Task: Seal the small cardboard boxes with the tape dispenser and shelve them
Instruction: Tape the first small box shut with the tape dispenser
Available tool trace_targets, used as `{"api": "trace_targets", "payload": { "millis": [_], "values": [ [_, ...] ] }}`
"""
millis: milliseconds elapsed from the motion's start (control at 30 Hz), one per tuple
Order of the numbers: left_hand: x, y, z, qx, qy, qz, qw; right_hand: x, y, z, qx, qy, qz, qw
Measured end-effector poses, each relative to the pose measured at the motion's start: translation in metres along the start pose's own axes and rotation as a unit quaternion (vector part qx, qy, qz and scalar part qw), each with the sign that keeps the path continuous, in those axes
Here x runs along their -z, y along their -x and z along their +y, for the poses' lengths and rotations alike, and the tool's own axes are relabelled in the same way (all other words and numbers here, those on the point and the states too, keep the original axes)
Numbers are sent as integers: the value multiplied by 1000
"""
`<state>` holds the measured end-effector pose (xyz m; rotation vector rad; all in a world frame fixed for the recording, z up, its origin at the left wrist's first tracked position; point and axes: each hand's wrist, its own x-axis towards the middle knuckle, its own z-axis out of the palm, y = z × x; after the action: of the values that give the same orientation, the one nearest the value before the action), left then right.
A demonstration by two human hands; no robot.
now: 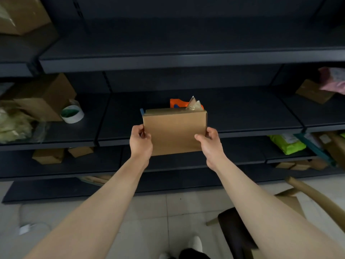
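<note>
Forearms (pixel 104 212) are extended toward the dark metal shelf (pixel 252 113). Risk: the orange plastic tape dispenser (pixel 178 103) on that shelf could be struck if the small brown cardboard box (pixel 174 131), held at the shelf's front edge, is pushed in. Left hand (pixel 140 142) and right hand (pixel 211 144) are curled round the box's ends.

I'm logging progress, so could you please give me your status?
Left hand, right hand grip box sides. Held before middle shelf. Tape dispenser behind it.
</note>
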<state>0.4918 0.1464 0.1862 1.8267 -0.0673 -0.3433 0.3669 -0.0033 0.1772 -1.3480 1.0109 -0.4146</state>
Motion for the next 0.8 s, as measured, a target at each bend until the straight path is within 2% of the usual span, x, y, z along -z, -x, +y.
{"api": "trace_targets", "payload": {
  "millis": [167, 533, 800],
  "values": [
    [-27, -24, 0, 26, 6, 25, 999, 7, -30, 0, 3, -8, 3, 1000],
    [-66, -65, 19, 9, 10, 49, 999, 20, -68, -21, 30, -6, 28, 999],
    [-69, -95, 23, 19, -68, 48, 996, 6, -63, -11, -10, 20, 38, 999]
  ]
}}
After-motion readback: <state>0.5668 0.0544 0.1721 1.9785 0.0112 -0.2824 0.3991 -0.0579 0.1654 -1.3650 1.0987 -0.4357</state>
